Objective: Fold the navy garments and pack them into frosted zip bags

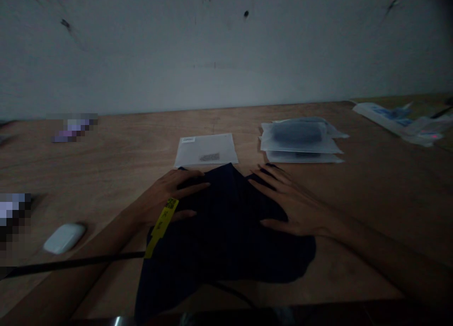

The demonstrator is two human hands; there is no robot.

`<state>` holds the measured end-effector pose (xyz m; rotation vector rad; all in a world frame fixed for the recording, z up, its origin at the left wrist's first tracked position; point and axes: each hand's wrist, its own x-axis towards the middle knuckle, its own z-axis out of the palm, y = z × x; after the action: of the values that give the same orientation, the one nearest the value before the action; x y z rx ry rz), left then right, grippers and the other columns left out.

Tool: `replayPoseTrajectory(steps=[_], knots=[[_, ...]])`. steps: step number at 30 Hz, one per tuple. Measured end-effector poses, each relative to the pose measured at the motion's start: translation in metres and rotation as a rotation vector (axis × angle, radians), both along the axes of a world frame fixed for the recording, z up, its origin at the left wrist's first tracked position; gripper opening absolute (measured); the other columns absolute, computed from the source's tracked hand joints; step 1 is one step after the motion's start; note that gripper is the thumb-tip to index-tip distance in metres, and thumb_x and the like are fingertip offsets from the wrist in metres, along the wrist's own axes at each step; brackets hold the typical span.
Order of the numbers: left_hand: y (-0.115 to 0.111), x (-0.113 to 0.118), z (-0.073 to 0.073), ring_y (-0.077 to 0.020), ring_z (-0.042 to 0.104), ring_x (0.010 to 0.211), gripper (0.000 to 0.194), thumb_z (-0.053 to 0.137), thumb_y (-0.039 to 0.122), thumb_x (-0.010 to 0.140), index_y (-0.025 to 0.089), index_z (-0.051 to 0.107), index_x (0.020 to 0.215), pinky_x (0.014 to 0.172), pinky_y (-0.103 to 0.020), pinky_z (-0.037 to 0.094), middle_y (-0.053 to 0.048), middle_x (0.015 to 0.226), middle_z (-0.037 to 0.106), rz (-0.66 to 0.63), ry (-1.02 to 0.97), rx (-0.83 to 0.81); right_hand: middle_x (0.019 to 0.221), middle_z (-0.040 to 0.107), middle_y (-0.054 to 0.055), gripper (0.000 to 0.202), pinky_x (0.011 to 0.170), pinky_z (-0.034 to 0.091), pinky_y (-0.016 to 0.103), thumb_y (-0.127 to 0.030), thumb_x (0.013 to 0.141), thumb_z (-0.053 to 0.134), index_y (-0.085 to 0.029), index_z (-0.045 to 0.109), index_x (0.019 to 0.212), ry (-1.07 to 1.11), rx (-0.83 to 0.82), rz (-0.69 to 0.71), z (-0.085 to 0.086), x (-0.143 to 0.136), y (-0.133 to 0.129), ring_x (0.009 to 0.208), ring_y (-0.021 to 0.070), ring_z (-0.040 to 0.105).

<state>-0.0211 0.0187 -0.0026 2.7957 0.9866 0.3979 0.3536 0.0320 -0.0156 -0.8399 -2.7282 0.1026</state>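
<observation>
A dark blue cloth [230, 241] lies on the bench [134, 144], and both hands rest palm down on it, fingers loosely spread and clenching nothing. The left hand [177, 187] lies over the cloth's far left part, its fingers pointing inward across the fabric, the thumb nearer the person. The right hand [285, 198] lies over the cloth's far right part, fingers slanting forward and inward, thumb stretched toward the cloth's middle. The forearms come in from either side of the cloth. Just beyond the cloth lies a flat pale packet [191, 151].
</observation>
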Motion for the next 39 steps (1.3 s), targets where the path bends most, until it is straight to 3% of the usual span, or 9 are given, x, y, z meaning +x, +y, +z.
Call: replayPoseTrajectory(steps=[3, 6, 11, 13, 18, 21, 28, 34, 39], knots=[[-0.005, 0.007, 0.000, -0.0398, 0.026, 0.147, 0.076, 0.043, 0.073, 0.090, 0.033, 0.032, 0.154, 0.118, -0.062, 0.018, -0.011, 0.163, 0.022, -0.059, 0.087, 0.005, 0.161, 0.027, 0.019, 0.100, 0.115, 0.027, 0.066, -0.069, 0.081, 0.062, -0.017, 0.022, 0.157, -0.070, -0.043, 0.027, -0.004, 0.002, 0.002, 0.149, 0.0414, 0.019], [-0.008, 0.014, -0.002, -0.0426, 0.017, 0.149, 0.083, 0.047, 0.077, 0.086, 0.035, 0.029, 0.155, 0.118, -0.068, 0.008, -0.009, 0.166, 0.014, -0.070, 0.147, -0.028, 0.161, 0.025, 0.019, 0.097, 0.115, 0.031, 0.063, -0.065, 0.084, 0.061, -0.015, 0.022, 0.157, -0.048, -0.016, 0.019, -0.003, 0.003, 0.007, 0.149, 0.0395, 0.021], [-0.008, 0.016, -0.004, -0.0427, 0.014, 0.150, 0.087, 0.055, 0.074, 0.084, 0.036, 0.025, 0.156, 0.117, -0.069, 0.006, -0.009, 0.166, 0.010, -0.066, 0.190, -0.057, 0.123, 0.069, 0.015, 0.042, 0.100, 0.054, 0.048, -0.036, 0.093, 0.059, -0.016, 0.062, 0.130, 0.191, 0.228, -0.128, -0.001, 0.000, 0.004, 0.114, 0.0293, 0.065], [-0.008, 0.015, -0.003, -0.0424, 0.014, 0.150, 0.087, 0.056, 0.074, 0.083, 0.037, 0.026, 0.156, 0.118, -0.068, 0.005, -0.008, 0.166, 0.010, -0.062, 0.183, -0.057, 0.111, 0.073, 0.014, 0.034, 0.096, 0.057, 0.046, -0.035, 0.093, 0.057, -0.014, 0.069, 0.117, 0.193, 0.243, -0.212, -0.003, -0.003, -0.001, 0.105, 0.0284, 0.070], [-0.004, 0.013, -0.005, -0.0432, 0.010, 0.151, 0.091, 0.058, 0.072, 0.083, 0.037, 0.020, 0.157, 0.118, -0.068, 0.002, -0.007, 0.167, 0.002, -0.073, 0.226, -0.069, 0.152, 0.041, 0.023, 0.079, 0.112, 0.042, 0.056, -0.060, 0.090, 0.054, -0.005, 0.045, 0.145, -0.033, 0.079, -0.191, -0.010, -0.009, -0.009, 0.142, 0.0377, 0.039], [-0.002, 0.011, -0.005, -0.0443, 0.009, 0.151, 0.091, 0.057, 0.073, 0.083, 0.038, 0.017, 0.157, 0.117, -0.068, 0.003, -0.007, 0.167, -0.002, -0.070, 0.253, -0.083, 0.160, 0.026, 0.020, 0.085, 0.118, 0.033, 0.056, -0.063, 0.092, 0.050, -0.007, 0.030, 0.153, -0.088, 0.022, -0.174, -0.011, -0.010, -0.007, 0.150, 0.0352, 0.021], [0.000, 0.007, -0.008, -0.0403, 0.022, 0.148, 0.070, 0.039, 0.067, 0.095, 0.035, 0.026, 0.156, 0.118, -0.062, 0.019, -0.006, 0.166, 0.013, 0.042, 0.126, -0.010, 0.162, 0.024, 0.019, 0.083, 0.120, 0.028, 0.055, -0.063, 0.093, 0.047, -0.009, 0.029, 0.154, -0.099, 0.006, -0.195, -0.012, -0.007, -0.003, 0.151, 0.0340, 0.015], [0.020, -0.020, -0.025, -0.0286, 0.054, 0.119, 0.044, 0.030, 0.032, 0.105, 0.016, 0.053, 0.139, 0.106, -0.049, 0.043, -0.013, 0.129, 0.062, 0.403, 0.004, 0.199, 0.161, 0.025, 0.021, 0.084, 0.119, 0.029, 0.057, -0.064, 0.094, 0.046, -0.007, 0.029, 0.154, -0.107, 0.015, -0.182, -0.011, -0.007, -0.003, 0.151, 0.0350, 0.017], [0.030, -0.037, -0.024, -0.0266, 0.061, 0.105, 0.035, 0.046, 0.041, 0.099, 0.017, 0.067, 0.113, 0.097, -0.042, 0.050, -0.011, 0.112, 0.063, 0.522, -0.026, 0.175, 0.160, 0.028, 0.020, 0.082, 0.118, 0.031, 0.056, -0.064, 0.094, 0.045, -0.008, 0.031, 0.153, -0.100, 0.025, -0.180, -0.011, -0.007, -0.001, 0.150, 0.0345, 0.020]])
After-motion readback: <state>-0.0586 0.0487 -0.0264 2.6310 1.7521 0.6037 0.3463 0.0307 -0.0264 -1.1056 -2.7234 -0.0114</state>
